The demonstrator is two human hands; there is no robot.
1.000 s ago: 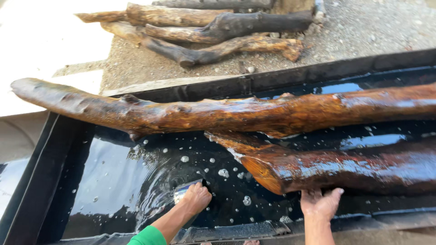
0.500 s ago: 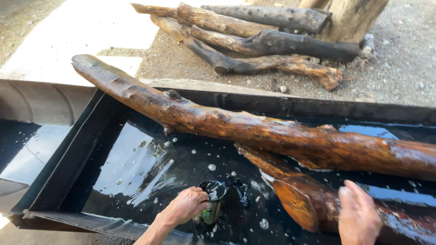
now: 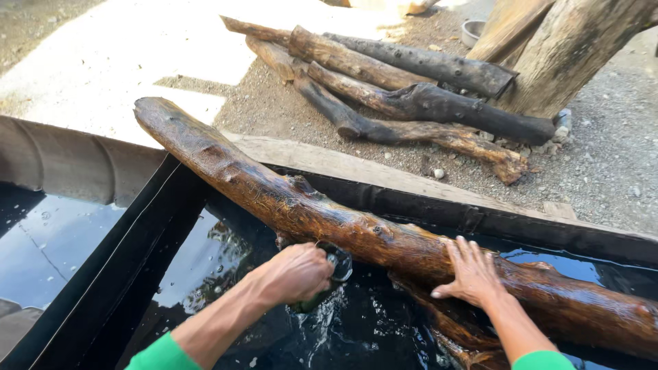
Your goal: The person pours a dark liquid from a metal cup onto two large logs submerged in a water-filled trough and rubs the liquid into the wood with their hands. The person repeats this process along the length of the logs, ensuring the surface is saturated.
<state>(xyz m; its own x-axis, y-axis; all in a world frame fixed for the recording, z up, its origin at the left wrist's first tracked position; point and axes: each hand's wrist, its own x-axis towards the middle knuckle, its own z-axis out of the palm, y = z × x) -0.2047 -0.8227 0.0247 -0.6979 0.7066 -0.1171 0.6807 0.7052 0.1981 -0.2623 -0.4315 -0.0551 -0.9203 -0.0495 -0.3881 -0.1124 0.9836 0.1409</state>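
One long wet log, reddish brown, bark rough and glistening, running from the upper left of the frame down to the lower right; its upper end rests over the rim of one black trough, its lower part lies over the dark water

A second, smaller wet piece of wood beneath it at lower centre, partly under water

One small dark cup, centre of frame, tilted against the underside of the log, water running from it

Two hands, both with green sleeves. Left hand: fingers closed round the cup. Right hand: fingers spread fairly wide and flat on top of the log, gripping nothing

About five dry logs, grey to brown, piled on gravel in the upper centre

One metal bowl at the top right, beside thick wooden posts

One pale plank along the trough's far edge
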